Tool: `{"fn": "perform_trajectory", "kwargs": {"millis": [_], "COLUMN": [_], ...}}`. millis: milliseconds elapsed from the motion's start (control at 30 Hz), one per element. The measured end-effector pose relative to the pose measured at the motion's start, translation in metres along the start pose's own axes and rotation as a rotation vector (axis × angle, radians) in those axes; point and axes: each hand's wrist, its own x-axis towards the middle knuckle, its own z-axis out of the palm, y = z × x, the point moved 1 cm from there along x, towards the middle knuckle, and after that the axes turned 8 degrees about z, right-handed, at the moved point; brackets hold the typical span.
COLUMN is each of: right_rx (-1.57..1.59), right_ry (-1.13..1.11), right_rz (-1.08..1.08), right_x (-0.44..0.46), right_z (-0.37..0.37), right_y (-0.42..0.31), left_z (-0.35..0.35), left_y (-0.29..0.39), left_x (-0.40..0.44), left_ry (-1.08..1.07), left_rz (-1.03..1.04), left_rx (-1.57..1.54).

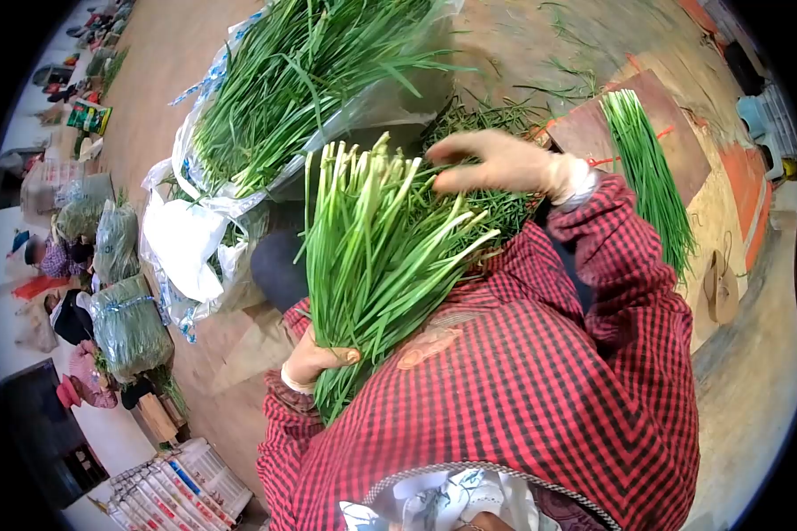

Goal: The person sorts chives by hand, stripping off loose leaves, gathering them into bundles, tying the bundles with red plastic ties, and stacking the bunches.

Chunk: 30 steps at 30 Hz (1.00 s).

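My left hand (pixel 321 358) is closed around the leafy lower part of a bunch of garlic chives (pixel 372 257), held upright against my lap with the pale cut stem ends at the top. Beside those stem ends, my right hand (pixel 496 165) has its fingers stretched to the left, with a gap between thumb and fingers. It looks slightly blurred; I cannot tell whether its fingertips touch a stem. A large heap of loose chives (pixel 319 80) lies in an open plastic bag (pixel 363 111) in front of me. Dark green trimmings (pixel 505 202) lie behind the bunch.
At the right, a neat chive bundle (pixel 651 177) rests partly on a brown board (pixel 686 155), with red ties (pixel 604 162) near it. A sandal (pixel 722 288) lies further right. Packed bags of greens (pixel 131 323), stacked crates (pixel 190 482) and other people (pixel 88 372) are at the left.
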Motion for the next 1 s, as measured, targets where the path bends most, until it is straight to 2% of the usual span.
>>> {"fn": "perform_trajectory", "kwargs": {"millis": [100, 167, 200, 233, 300, 400, 500, 567, 600, 667, 700, 767, 833, 867, 967, 1000], "right_rx": [-0.065, 0.270, 0.255, 0.002, -0.309, -0.469, -0.358, -0.408, -0.413, -0.218, -0.108, -0.060, 0.139, 0.003, 0.252, 0.240], "right_ry": [-0.005, -0.020, -0.022, 0.034, 0.300, 0.632, 0.547, 0.529, 0.525, 0.430, 0.199, 0.000, -0.031, 0.172, 0.217, 0.361], "right_rz": [-0.209, -0.107, -0.095, -0.099, -0.331, -0.334, 0.251, 0.185, 0.184, 0.007, -0.038, -0.132, 0.036, -0.169, 0.089, 0.124], "right_x": [0.026, 0.031, 0.025, 0.015, 0.026, 0.033, 0.028, 0.027, 0.023, 0.008, 0.008, 0.015, 0.017, 0.023, 0.018, 0.019], "right_z": [0.045, 0.056, 0.054, 0.044, 0.054, 0.037, -0.016, -0.025, -0.024, -0.018, -0.017, 0.004, 0.022, 0.025, 0.011, 0.002], "right_y": [-0.001, -0.004, -0.005, -0.020, 0.000, 0.022, 0.050, 0.085, 0.072, 0.017, -0.002, -0.011, -0.018, -0.009, 0.001, 0.015], "left_z": [0.012, 0.007, 0.000, 0.001, 0.005, 0.005, 0.000, 0.000, 0.005, 0.003, 0.003, 0.012, 0.014, 0.018, 0.016, 0.018], "left_y": [0.006, 0.006, 0.003, 0.002, 0.002, 0.003, -0.004, -0.006, -0.003, -0.004, -0.002, 0.004, 0.006, 0.009, 0.008, 0.006], "left_x": [0.005, 0.002, 0.002, 0.002, 0.001, 0.001, -0.004, -0.005, -0.004, -0.004, -0.002, 0.004, 0.006, 0.004, -0.001, -0.005], "left_ry": [-0.024, -0.041, -0.069, -0.065, -0.008, -0.035, -0.069, -0.047, -0.026, -0.018, -0.015, -0.024, -0.072, -0.051, -0.033, -0.004], "left_rz": [0.086, 0.042, 0.058, 0.060, 0.089, 0.071, 0.081, 0.056, 0.073, 0.019, -0.030, 0.015, 0.078, 0.072, 0.063, 0.034], "left_rx": [0.045, 0.055, 0.059, 0.055, 0.045, 0.045, 0.047, 0.001, 0.017, 0.001, -0.005, 0.005, 0.111, 0.107, 0.175, 0.128]}}
